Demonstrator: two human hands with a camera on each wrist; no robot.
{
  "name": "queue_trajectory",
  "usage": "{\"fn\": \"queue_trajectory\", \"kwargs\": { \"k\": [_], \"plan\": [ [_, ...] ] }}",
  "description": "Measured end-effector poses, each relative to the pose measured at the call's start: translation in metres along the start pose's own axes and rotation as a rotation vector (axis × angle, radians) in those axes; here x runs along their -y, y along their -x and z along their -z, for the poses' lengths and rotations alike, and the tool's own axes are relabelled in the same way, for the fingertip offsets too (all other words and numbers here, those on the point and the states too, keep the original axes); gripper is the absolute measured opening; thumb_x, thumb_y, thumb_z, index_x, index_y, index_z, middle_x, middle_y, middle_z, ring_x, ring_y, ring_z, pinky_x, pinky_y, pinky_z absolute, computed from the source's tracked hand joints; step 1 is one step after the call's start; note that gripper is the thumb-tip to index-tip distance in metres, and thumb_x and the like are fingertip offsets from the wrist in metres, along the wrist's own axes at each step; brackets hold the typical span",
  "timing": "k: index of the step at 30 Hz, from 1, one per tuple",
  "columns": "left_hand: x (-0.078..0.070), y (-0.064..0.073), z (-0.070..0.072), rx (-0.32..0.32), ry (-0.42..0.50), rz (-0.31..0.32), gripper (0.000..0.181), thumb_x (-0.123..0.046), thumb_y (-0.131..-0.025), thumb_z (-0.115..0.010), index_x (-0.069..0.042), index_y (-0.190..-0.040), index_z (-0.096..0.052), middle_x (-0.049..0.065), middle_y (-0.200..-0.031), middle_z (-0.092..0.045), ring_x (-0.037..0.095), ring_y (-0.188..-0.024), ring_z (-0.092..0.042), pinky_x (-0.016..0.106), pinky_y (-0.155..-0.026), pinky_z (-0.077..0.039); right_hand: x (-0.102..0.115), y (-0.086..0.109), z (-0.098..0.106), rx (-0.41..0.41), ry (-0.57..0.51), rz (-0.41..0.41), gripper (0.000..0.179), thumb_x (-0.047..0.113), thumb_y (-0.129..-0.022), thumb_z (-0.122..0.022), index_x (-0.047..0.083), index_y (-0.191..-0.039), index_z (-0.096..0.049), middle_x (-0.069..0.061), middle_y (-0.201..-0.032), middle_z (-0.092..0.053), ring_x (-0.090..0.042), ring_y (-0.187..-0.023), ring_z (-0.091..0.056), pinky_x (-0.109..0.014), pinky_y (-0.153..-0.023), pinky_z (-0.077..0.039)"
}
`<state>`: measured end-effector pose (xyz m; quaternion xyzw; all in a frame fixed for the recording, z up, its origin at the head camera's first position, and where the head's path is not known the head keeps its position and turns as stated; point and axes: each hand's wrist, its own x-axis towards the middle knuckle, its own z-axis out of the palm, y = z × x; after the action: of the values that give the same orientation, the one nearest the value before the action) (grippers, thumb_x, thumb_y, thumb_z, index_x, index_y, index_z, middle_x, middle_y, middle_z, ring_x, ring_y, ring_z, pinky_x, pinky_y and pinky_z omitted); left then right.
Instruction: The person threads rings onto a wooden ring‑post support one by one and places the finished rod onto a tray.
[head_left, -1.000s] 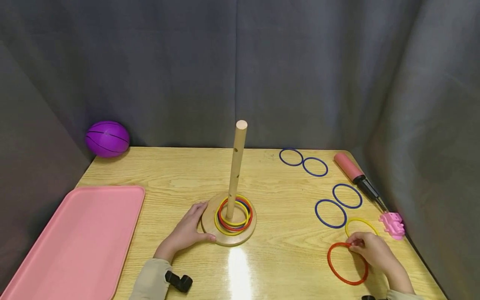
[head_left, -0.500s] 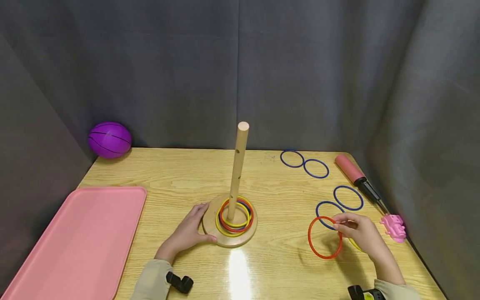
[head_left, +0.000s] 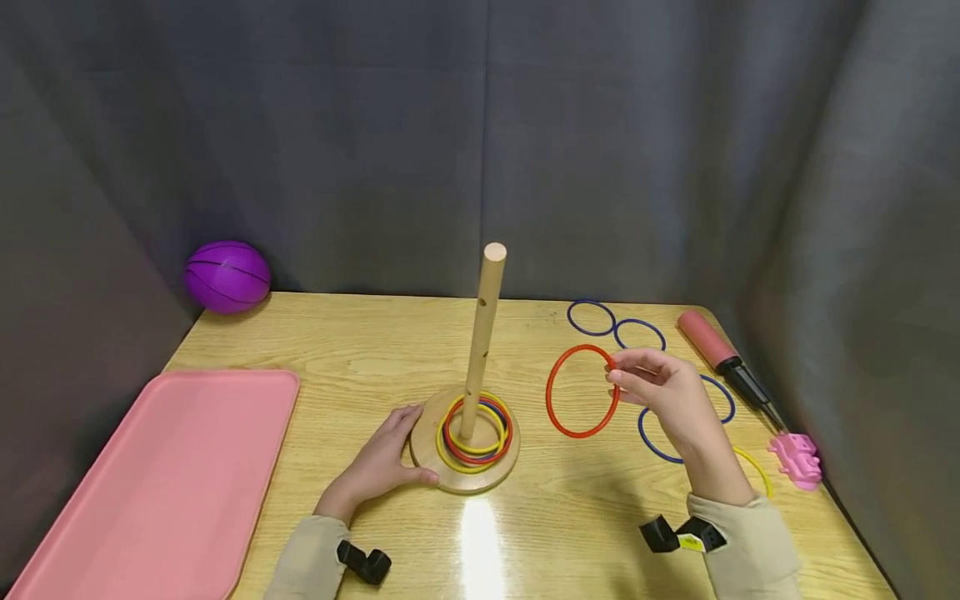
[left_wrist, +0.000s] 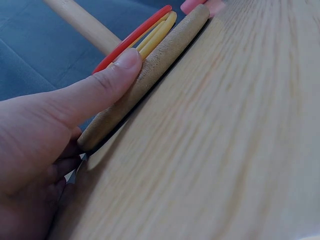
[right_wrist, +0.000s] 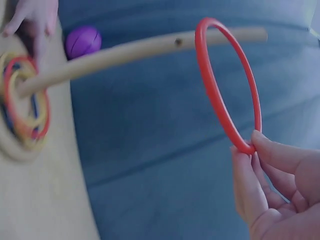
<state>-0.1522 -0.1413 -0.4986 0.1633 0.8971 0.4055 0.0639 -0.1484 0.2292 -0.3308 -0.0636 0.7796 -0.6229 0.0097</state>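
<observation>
In the head view, a red ring (head_left: pixel 550 390) is held upright above the table in my right hand (head_left: pixel 678 404). Thumb and fingertips pinch its near edge, as the right wrist view shows of the same ring (right_wrist: pixel 215 95). To its left stands a wooden ring-toss stand (head_left: pixel 426 437) with an upright post (head_left: pixel 482 333). Several yellow, red and blue rings (head_left: pixel 465 471) lie stacked round the post's foot. My left hand (head_left: pixel 378 467) grips the left edge of the round base. Up close in the left wrist view, the thumb (left_wrist: pixel 107 85) presses on the base's rim.
Several blue rings (head_left: pixel 568 317) and a yellow ring (head_left: pixel 765 479) lie on the right of the table. Beyond them is a pink-handled hand pump (head_left: pixel 705 337) beside a small pink toy (head_left: pixel 797 461). A pink tray (head_left: pixel 187 483) lies left; a purple ball (head_left: pixel 228 277) sits behind it.
My right hand has lifted the red ring off the table at the right and carried it up and leftward toward the post. My left hand stays on the base.
</observation>
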Motion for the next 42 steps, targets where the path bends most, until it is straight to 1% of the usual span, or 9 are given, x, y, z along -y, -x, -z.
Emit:
{"fn": "queue_trajectory", "kwargs": {
  "k": [3,7,12,16,20,24,31,38,42],
  "plan": [
    [0.000,-0.001,-0.001,-0.003,-0.003,-0.007,0.113,-0.048,-0.066,-0.086,-0.006,-0.153,-0.027,0.011,-0.152,-0.035,0.034,-0.143,-0.032,0.052,-0.116,-0.031,0.019,-0.009,-0.011,-0.001,-0.074,0.034,0.015,0.008,-0.089,-0.069,0.021,-0.095,-0.071,0.013,-0.088,-0.069,-0.003,-0.082,-0.067,-0.019,-0.073,-0.058],
    [0.000,-0.001,-0.001,0.000,0.001,-0.009,0.113,-0.049,-0.066,-0.085,-0.005,-0.153,-0.027,0.012,-0.151,-0.035,0.035,-0.143,-0.032,0.053,-0.115,-0.031,0.043,-0.019,-0.024,-0.005,-0.200,0.087,0.018,0.005,-0.088,-0.069,0.021,-0.094,-0.073,0.009,-0.087,-0.070,-0.005,-0.080,-0.067,-0.021,-0.072,-0.059],
    [0.000,0.000,-0.001,-0.003,0.004,-0.010,0.113,-0.049,-0.066,-0.085,-0.004,-0.153,-0.027,0.012,-0.151,-0.035,0.035,-0.142,-0.033,0.053,-0.115,-0.031,0.068,-0.030,-0.038,-0.013,-0.348,0.167,0.016,0.001,-0.087,-0.069,0.015,-0.095,-0.074,0.005,-0.087,-0.072,-0.008,-0.079,-0.068,-0.022,-0.069,-0.059],
    [0.000,-0.001,-0.002,-0.004,0.000,-0.009,0.113,-0.049,-0.066,-0.085,-0.005,-0.153,-0.027,0.012,-0.150,-0.036,0.035,-0.142,-0.033,0.052,-0.115,-0.031,0.083,-0.039,-0.049,-0.030,-0.407,0.202,0.016,0.000,-0.086,-0.069,0.014,-0.094,-0.074,0.003,-0.086,-0.072,-0.008,-0.077,-0.068,-0.021,-0.067,-0.059],
    [-0.001,-0.002,-0.002,0.003,0.005,-0.007,0.113,-0.049,-0.066,-0.085,-0.004,-0.153,-0.028,0.012,-0.150,-0.036,0.035,-0.142,-0.033,0.052,-0.115,-0.031,0.089,-0.044,-0.059,-0.049,-0.443,0.195,0.018,-0.001,-0.087,-0.068,0.015,-0.092,-0.074,0.003,-0.084,-0.073,-0.007,-0.076,-0.069,-0.020,-0.066,-0.059],
    [-0.003,-0.002,-0.003,0.006,0.004,-0.010,0.113,-0.048,-0.066,-0.085,-0.005,-0.153,-0.028,0.012,-0.150,-0.036,0.035,-0.142,-0.033,0.052,-0.115,-0.031,0.089,-0.049,-0.067,-0.060,-0.456,0.167,0.019,-0.002,-0.087,-0.068,0.016,-0.091,-0.074,0.004,-0.084,-0.072,-0.007,-0.076,-0.068,-0.020,-0.066,-0.059],
    [-0.003,-0.001,-0.003,0.001,-0.004,-0.014,0.114,-0.050,-0.065,-0.085,-0.006,-0.153,-0.027,0.011,-0.151,-0.036,0.034,-0.143,-0.033,0.052,-0.115,-0.031,0.077,-0.051,-0.072,-0.072,-0.388,0.119,0.019,0.002,-0.088,-0.068,0.020,-0.090,-0.073,0.007,-0.084,-0.071,-0.006,-0.079,-0.067,-0.021,-0.067,-0.059],
    [-0.003,-0.002,-0.001,0.003,-0.005,-0.013,0.115,-0.050,-0.064,-0.085,-0.007,-0.153,-0.027,0.009,-0.151,-0.035,0.032,-0.144,-0.032,0.051,-0.116,-0.031,0.049,-0.050,-0.074,-0.077,-0.328,0.046,0.017,0.006,-0.087,-0.071,0.022,-0.090,-0.072,0.008,-0.083,-0.067,-0.006,-0.079,-0.065,-0.022,-0.069,-0.059],
    [-0.004,-0.001,0.000,0.001,0.000,-0.007,0.114,-0.050,-0.065,-0.085,-0.007,-0.153,-0.027,0.009,-0.152,-0.035,0.032,-0.144,-0.031,0.051,-0.116,-0.030,0.028,-0.049,-0.077,-0.076,-0.282,-0.016,0.016,0.003,-0.089,-0.068,0.019,-0.092,-0.071,0.009,-0.084,-0.066,-0.004,-0.080,-0.065,-0.022,-0.070,-0.059]
  ]
}}
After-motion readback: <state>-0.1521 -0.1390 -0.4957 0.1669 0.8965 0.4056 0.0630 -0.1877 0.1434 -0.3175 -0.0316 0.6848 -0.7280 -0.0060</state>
